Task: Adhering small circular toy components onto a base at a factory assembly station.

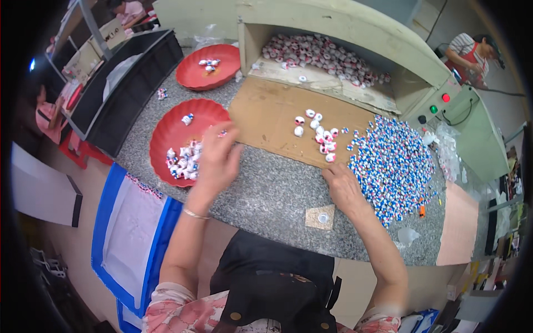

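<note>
My left hand (218, 161) is over the right rim of a red scalloped bowl (161, 123), its fingers bent and smeared by motion. A small coloured piece shows at its fingertips; whether it is held cannot be told. In the bowl lie several white, blue and red figure-like pieces (186, 160). My right hand (345, 187) rests at the cardboard's front edge, fingers bunched against a white ball with red marks (330, 157). More such balls (319, 131) lie loosely beyond it. Right of that hand spreads a heap of tiny blue, white and red parts (393, 164).
A second red bowl (191, 83) stands farther back. White balls (327, 58) pile inside a pale machine (411, 53) with buttons. Cardboard (266, 111) covers part of the speckled worktop (266, 183). A black bin (133, 100) and a blue crate (105, 233) stand left. Other people work farther off.
</note>
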`<state>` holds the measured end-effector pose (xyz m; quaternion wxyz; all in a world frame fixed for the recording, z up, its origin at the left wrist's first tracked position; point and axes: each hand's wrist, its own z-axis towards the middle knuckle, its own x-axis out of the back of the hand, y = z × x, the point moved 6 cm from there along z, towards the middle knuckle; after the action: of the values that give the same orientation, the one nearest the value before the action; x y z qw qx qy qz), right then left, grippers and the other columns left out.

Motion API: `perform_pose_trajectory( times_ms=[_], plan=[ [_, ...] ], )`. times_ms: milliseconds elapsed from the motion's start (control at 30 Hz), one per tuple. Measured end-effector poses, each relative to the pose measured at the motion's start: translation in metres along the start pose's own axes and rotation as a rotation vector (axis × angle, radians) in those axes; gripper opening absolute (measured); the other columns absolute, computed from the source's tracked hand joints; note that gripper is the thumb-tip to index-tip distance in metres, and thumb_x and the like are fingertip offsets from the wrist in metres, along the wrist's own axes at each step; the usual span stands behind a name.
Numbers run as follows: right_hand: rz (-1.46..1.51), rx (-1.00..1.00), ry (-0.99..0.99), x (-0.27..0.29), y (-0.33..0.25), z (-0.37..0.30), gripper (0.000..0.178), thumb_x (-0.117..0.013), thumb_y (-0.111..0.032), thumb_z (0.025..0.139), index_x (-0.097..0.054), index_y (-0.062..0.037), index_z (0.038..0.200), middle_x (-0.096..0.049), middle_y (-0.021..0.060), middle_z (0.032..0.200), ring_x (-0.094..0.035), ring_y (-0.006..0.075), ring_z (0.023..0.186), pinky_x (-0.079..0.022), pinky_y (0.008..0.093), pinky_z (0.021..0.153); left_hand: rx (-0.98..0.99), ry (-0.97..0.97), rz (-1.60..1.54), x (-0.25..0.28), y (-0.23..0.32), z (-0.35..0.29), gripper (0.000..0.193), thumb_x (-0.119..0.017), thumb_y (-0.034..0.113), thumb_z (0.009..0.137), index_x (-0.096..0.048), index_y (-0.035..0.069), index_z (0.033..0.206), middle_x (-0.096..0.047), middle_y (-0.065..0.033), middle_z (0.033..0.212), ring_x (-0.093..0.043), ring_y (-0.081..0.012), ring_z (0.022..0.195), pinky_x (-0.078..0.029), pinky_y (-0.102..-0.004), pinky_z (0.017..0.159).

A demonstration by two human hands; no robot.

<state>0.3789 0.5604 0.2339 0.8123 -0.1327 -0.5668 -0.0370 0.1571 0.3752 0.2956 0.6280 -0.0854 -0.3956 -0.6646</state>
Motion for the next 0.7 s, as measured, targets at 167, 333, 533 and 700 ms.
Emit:
perform_pose_trajectory(
  times_ms=[167, 333, 533, 700],
  plan=[
    [0.05, -0.024, 0.047, 0.016, -0.006, -0.005, 0.02, -0.063, 0.004, 0.079, -0.062, -0.0007, 0.098, -0.059, 0.0159, 0.095, -0.058, 0.0329, 0.09, -0.048, 0.0432, 0.077, 0.077, -0.21, -0.222, -0.112, 0.014, 0.023, 0.026, -0.07, 0.007, 0.081, -0.065, 0.002, 0.106, -0.063, -0.0175, 0.102, -0.062, -0.0367, 0.095, -0.05, -0.0437, 0.083],
    [0.449, -0.423, 0.054, 0.046, -0.002, -0.061, 0.012, -0.061, -0.004, 0.093, -0.06, -0.0015, 0.105, -0.066, 0.0128, 0.098, -0.066, 0.0246, 0.085, -0.051, 0.0317, 0.078, 0.207, -0.357, -0.111, -0.186, -0.007, 0.03, 0.034, -0.072, 0.016, 0.079, -0.063, 0.002, 0.107, -0.062, -0.0199, 0.1, -0.062, -0.0409, 0.09, -0.051, -0.0474, 0.08],
    [1.302, -0.917, 0.087, 0.028, 0.004, -0.135, 0.019, -0.06, -0.006, 0.095, -0.06, -0.0031, 0.114, -0.068, 0.0077, 0.1, -0.065, 0.0154, 0.084, -0.053, 0.0307, 0.081, 0.515, -0.404, -0.776, -0.185, -0.002, 0.02, 0.024, -0.064, 0.01, 0.091, -0.06, 0.005, 0.114, -0.064, -0.0098, 0.101, -0.065, -0.0216, 0.089, -0.053, -0.0339, 0.077],
    [1.556, -0.919, 0.045, 0.02, -0.012, -0.139, 0.031, -0.062, -0.002, 0.093, -0.057, -0.0042, 0.123, -0.067, 0.0081, 0.104, -0.065, 0.0148, 0.094, -0.05, 0.0293, 0.09, 0.802, -0.57, -1.434, -0.123, 0.063, -0.054, 0.021, -0.062, 0.007, 0.095, -0.059, 0.007, 0.115, -0.062, -0.0069, 0.104, -0.062, -0.0142, 0.091, -0.052, -0.0271, 0.08]
  ],
)
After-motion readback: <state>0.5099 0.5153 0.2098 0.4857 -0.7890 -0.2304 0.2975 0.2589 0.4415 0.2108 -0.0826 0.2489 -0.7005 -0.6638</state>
